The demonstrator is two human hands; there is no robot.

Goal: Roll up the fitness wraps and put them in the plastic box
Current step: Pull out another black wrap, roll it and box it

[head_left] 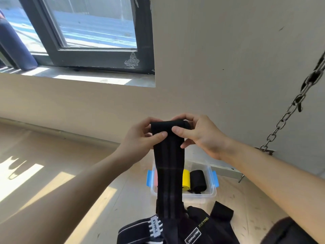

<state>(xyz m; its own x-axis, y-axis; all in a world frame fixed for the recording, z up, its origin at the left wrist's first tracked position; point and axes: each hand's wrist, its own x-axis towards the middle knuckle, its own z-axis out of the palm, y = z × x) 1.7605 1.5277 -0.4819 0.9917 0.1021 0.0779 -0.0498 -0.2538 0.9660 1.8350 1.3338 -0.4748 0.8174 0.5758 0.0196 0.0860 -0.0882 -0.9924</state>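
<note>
A pale wall [228,50] filled most of the view, with a dark-framed window [91,29] at upper left and a metal chain [288,111] hanging down at the right. Below lay the sunlit wooden floor [52,155].

A long black wrap [168,164] hung from both hands down to a pile of loose black wraps [193,224] on the floor. Its strip crossed in front of the clear plastic box [211,192] and hid the box's middle-left part.

Inside the box, a black roll [198,180] and a yellow roll [186,180] lay side by side. A pink roll [155,178] showed just left of the strip.

The left hand [140,140] and right hand [202,136] each had thumb and fingers curled around the wrap's rolled top end, pinching it.
</note>
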